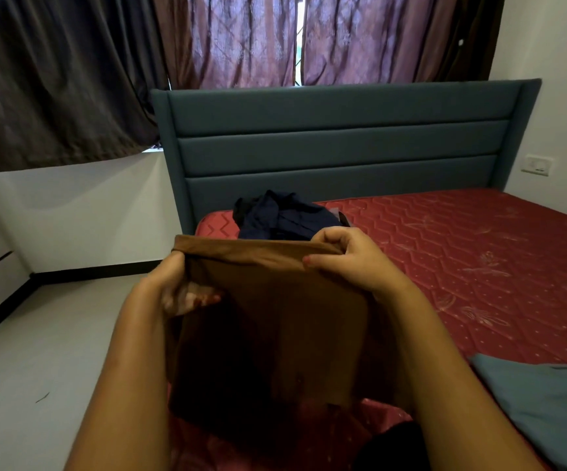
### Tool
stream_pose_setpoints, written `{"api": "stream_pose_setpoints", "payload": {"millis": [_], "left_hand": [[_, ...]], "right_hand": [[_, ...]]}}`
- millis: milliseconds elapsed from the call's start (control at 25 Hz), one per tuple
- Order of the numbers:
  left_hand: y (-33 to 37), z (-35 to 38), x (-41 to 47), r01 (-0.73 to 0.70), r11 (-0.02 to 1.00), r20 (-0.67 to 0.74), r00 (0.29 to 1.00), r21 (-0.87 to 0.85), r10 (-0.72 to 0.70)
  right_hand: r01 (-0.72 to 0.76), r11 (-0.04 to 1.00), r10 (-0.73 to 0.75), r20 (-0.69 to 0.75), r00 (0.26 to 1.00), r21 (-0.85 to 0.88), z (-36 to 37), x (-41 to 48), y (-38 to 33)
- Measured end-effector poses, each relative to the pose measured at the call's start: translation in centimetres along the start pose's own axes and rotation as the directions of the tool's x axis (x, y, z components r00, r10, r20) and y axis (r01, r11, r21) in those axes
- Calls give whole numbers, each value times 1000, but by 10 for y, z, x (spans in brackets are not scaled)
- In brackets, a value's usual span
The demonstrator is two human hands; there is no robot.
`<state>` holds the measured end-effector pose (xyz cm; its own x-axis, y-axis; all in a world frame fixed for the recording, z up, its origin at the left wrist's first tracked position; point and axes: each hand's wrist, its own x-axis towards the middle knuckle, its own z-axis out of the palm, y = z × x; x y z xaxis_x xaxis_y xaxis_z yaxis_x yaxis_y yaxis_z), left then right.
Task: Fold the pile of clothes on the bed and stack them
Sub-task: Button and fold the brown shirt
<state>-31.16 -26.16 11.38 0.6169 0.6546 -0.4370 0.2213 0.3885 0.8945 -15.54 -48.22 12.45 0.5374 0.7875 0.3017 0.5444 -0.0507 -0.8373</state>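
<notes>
While held up over the near left corner of the red mattress (462, 266), the brown garment (275, 317) hangs from its top edge. The left hand (180, 287) grips the left corner, fingers curled under the cloth, and the right hand (346, 260) pinches the right corner, thumb on the near side. The navy clothes pile (282, 215) sits behind it on the mattress, close to the teal headboard (343, 141); a grey-blue cloth (546, 402) lies flat at lower right.
</notes>
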Motion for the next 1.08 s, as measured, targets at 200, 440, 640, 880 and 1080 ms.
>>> {"api": "stream_pose_setpoints", "payload": {"millis": [200, 440, 640, 880, 1080], "left_hand": [[-59, 3, 46, 218, 963, 33, 976, -157, -215], [93, 47, 78, -256, 966, 98, 961, -45, 259], [178, 73, 47, -693, 697, -45, 714, -184, 699], [12, 30, 88, -599, 644, -183, 648, 477, 739], [-133, -27, 118, 98, 227, -173, 924, 969, 340]], "right_hand": [[-195, 512, 650, 229, 725, -837, 8, 28, 97], [-433, 693, -26, -619, 785, -577, -86, 123, 32], [-135, 924, -290, -885, 365, -359, -163, 133, -40], [-280, 884, -131, -773, 621, -375, -105, 39, 92], [-547, 720, 358, -446, 820, -427, -59, -46, 211]]}}
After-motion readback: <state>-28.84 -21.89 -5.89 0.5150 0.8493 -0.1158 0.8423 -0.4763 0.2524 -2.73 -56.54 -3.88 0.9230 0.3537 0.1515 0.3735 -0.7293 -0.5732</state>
